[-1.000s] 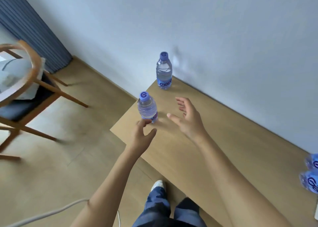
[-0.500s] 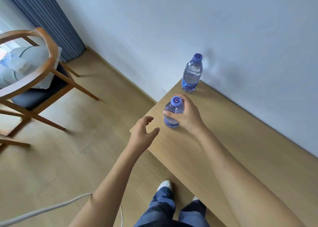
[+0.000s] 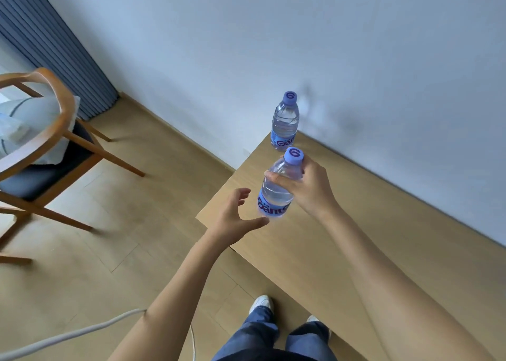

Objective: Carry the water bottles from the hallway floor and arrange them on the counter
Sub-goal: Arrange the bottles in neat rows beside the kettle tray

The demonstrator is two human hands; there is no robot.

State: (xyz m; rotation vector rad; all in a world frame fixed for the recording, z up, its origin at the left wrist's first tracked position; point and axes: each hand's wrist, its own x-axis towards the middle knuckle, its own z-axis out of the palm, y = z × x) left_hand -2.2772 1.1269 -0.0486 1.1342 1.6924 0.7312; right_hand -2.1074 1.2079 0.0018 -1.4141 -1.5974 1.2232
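My right hand (image 3: pixel 306 188) grips a clear water bottle (image 3: pixel 275 193) with a purple cap and blue label by its upper body, holding it tilted above the left corner of the wooden counter (image 3: pixel 356 224). Just left of the bottle's base, my left hand (image 3: pixel 232 218) hovers with fingers spread and relaxed, holding nothing; its thumb points toward the bottle. A second identical bottle (image 3: pixel 285 122) stands upright at the counter's far left corner, close to the wall.
A wooden chair (image 3: pixel 46 152) with a dark seat and a pillow stands on the floor at left. A white cable (image 3: pixel 82 330) crosses the floor at lower left. The counter runs along the white wall, and my feet stand at its front edge.
My right hand went from open to gripping the nearer bottle and has lifted it off the counter, tilted. My left hand let go and stays open beside it. The view has shifted left.
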